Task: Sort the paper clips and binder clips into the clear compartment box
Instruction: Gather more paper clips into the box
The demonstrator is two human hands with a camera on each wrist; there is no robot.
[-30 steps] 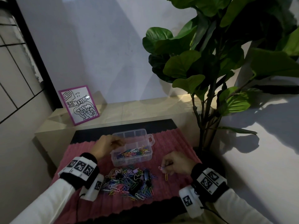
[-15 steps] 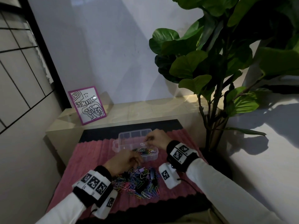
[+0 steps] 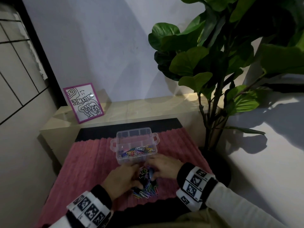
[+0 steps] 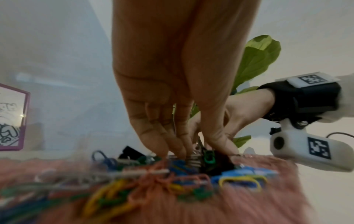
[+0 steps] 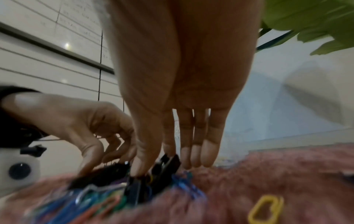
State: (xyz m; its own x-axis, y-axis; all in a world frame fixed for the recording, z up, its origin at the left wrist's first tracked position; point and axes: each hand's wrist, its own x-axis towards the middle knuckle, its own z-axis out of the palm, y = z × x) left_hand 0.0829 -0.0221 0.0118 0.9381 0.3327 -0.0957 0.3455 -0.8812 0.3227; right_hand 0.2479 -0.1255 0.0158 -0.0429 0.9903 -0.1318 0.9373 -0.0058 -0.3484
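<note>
Left hand (image 3: 122, 179) and right hand (image 3: 162, 167) both fingertips-down in the mixed clip pile (image 3: 145, 189), pinching among black binder clips (image 5: 166, 164); exactly what each grips, can't tell. Colored wire paper clips (image 4: 118, 189) spread on fuzzy pink ribbed mat (image 3: 88, 163). Clear plastic compartment box (image 3: 134, 145) just beyond, near section holding paper clips.
</note>
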